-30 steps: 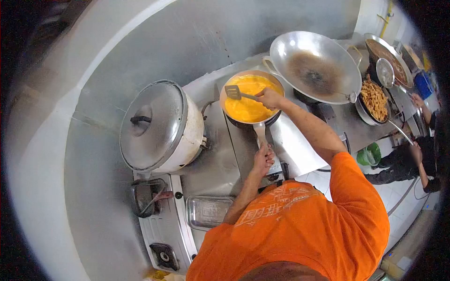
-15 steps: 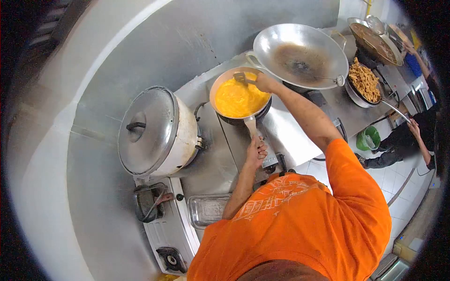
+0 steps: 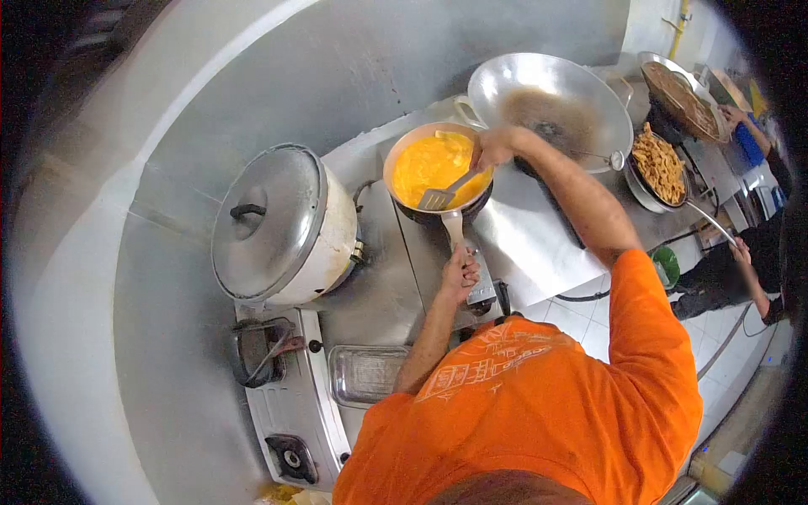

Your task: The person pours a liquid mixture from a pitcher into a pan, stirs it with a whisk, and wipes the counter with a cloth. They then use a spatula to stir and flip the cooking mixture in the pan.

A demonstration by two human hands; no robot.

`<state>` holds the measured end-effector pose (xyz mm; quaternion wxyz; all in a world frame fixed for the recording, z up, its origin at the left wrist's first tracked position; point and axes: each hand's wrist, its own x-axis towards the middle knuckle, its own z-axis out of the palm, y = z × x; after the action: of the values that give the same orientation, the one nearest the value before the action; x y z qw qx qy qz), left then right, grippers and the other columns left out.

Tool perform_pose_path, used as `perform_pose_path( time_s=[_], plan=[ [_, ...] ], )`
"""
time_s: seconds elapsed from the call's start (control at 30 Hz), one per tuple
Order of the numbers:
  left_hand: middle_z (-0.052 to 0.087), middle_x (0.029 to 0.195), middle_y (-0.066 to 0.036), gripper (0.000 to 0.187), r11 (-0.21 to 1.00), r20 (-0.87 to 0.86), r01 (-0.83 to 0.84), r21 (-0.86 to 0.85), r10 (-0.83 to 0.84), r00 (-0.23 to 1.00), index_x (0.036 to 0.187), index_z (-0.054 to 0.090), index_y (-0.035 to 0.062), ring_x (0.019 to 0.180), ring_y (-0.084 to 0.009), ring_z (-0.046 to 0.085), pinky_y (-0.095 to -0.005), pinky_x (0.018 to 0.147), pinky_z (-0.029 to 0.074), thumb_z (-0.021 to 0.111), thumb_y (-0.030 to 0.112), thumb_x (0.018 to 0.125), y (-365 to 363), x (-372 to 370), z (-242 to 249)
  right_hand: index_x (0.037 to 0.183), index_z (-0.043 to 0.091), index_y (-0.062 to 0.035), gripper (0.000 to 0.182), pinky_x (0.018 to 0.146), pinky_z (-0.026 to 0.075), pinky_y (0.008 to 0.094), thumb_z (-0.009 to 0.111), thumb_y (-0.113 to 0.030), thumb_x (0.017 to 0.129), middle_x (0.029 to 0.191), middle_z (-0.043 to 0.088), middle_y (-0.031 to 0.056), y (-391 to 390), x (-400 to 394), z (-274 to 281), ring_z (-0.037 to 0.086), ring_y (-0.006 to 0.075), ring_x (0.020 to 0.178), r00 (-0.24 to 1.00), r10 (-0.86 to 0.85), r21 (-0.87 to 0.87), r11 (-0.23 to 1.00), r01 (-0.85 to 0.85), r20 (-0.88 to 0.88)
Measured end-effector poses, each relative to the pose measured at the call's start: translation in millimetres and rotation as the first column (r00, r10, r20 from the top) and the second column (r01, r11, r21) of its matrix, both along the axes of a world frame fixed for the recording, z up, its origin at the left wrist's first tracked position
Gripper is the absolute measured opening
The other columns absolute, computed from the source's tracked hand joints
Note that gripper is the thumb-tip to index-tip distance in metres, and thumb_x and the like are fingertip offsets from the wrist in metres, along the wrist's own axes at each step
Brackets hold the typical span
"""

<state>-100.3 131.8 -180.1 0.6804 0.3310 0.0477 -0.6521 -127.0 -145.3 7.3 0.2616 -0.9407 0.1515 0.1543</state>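
My left hand (image 3: 460, 276) is closed around the pale handle of a frying pan (image 3: 453, 225), which sits on a burner. Yellow beaten egg (image 3: 427, 164) covers the pan's bottom and looks partly set, with folds at the far side. In my right hand (image 3: 498, 147), above the pan's right edge, is a grey slotted spatula (image 3: 437, 199). Its blade lies at the near side of the egg, close to where the handle joins the pan.
A large wok (image 3: 551, 76) stands right of the pan, a lidded pot (image 3: 269, 219) left. Nearer are a glass dish (image 3: 367, 374) and a small stove (image 3: 290, 421). At right, a co-worker's hand (image 3: 741, 251) holds a strainer of fried pieces (image 3: 659, 168).
The spatula has moved from the pan's far side to its near side, and my right hand has shifted slightly right. My left hand stays on the handle. The egg's surface looks more folded at the far side.
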Motion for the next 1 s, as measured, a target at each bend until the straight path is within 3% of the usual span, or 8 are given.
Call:
perform_pose_path(
  time_s=[0.13,0.23,0.43,0.53,0.73,0.83,0.93,1.0],
  plan=[
    [0.034,0.067,0.004,0.033,1.000,-0.017,-0.008,-0.004,0.008,1.000,0.094,0.047,0.0115,0.052,-0.0042,0.030,-0.0162,0.041,0.026,0.051,0.044,0.090,0,1,-9,0.104,0.068,-0.0119,0.037,0.044,0.044,0.0289,0.064,-0.028,0.071,0.066,0.061,0.0047,15,13,-17,0.052,0.0177,0.047,0.975,-0.208,0.197,0.956,0.218,-0.074],
    [0.035,0.067,0.004,0.032,1.000,-0.011,-0.003,0.022,0.003,1.000,0.094,0.047,0.0111,0.053,-0.0045,0.031,-0.0165,0.041,0.026,0.051,0.043,0.090,-1,4,-15,0.109,0.066,-0.0153,0.039,0.057,0.048,0.0307,0.063,-0.028,0.072,0.076,0.066,0.0082,27,28,-37,0.058,0.0215,0.056,0.947,-0.320,0.183,0.930,0.319,-0.026],
    [0.036,0.068,0.003,0.032,0.998,0.057,-0.044,0.037,0.041,0.997,0.095,0.048,0.0104,0.055,-0.0050,0.033,-0.0162,0.041,0.026,0.053,0.042,0.090,1,-3,2,0.104,0.067,-0.0116,0.031,0.072,0.052,0.0406,0.055,-0.018,0.076,0.086,0.064,0.0246,26,75,-94,0.064,0.0349,0.078,0.917,-0.230,-0.157,0.943,0.292,0.325],
    [0.035,0.068,0.003,0.032,0.999,0.031,-0.044,0.013,0.043,0.999,0.095,0.048,0.0105,0.054,-0.0051,0.033,-0.0161,0.042,0.027,0.052,0.042,0.090,0,-2,-9,0.096,0.065,-0.0029,0.023,0.078,0.052,0.0394,0.053,-0.015,0.081,0.103,0.063,0.0206,43,80,-83,0.063,0.0334,0.094,0.873,-0.388,-0.206,0.866,0.455,0.296],
    [0.035,0.070,0.003,0.028,0.999,0.012,-0.051,0.011,0.051,0.999,0.100,0.046,0.0112,0.054,-0.0050,0.031,-0.0164,0.041,0.026,0.050,0.038,0.092,0,-3,-6,0.095,0.064,-0.0014,0.022,0.074,0.052,0.0449,0.054,-0.013,0.079,0.093,0.064,0.0231,55,69,-52,0.064,0.0344,0.086,0.829,-0.388,-0.243,0.828,0.505,0.402],
    [0.035,0.070,0.003,0.028,0.998,0.019,-0.056,0.010,0.056,0.998,0.099,0.046,0.0113,0.054,-0.0047,0.031,-0.0164,0.041,0.026,0.050,0.038,0.091,2,-4,2,0.101,0.063,-0.0018,0.027,0.073,0.051,0.0450,0.054,-0.014,0.079,0.093,0.064,0.0219,41,59,-41,0.064,0.0338,0.084,0.900,-0.289,-0.334,0.856,0.396,0.326],
    [0.036,0.068,0.004,0.033,0.999,0.062,-0.032,0.036,0.030,0.998,0.098,0.047,0.0101,0.052,-0.0042,0.032,-0.0166,0.042,0.027,0.050,0.042,0.091,2,-3,5,0.092,0.067,-0.0037,0.023,0.072,0.052,0.0428,0.056,-0.022,0.082,0.087,0.066,0.0193,18,42,-34,0.064,0.0316,0.087,0.821,-0.254,-0.243,0.873,0.422,0.512],
    [0.036,0.068,0.004,0.034,0.998,0.064,-0.049,0.035,0.047,0.997,0.098,0.047,0.0100,0.052,-0.0044,0.032,-0.0167,0.041,0.026,0.050,0.043,0.091,1,-2,0,0.095,0.067,-0.0041,0.027,0.070,0.050,0.0420,0.062,-0.024,0.078,0.090,0.066,0.0179,-19,41,-23,0.064,0.0313,0.079,0.941,-0.193,-0.364,0.885,0.289,0.278]
  ],
)
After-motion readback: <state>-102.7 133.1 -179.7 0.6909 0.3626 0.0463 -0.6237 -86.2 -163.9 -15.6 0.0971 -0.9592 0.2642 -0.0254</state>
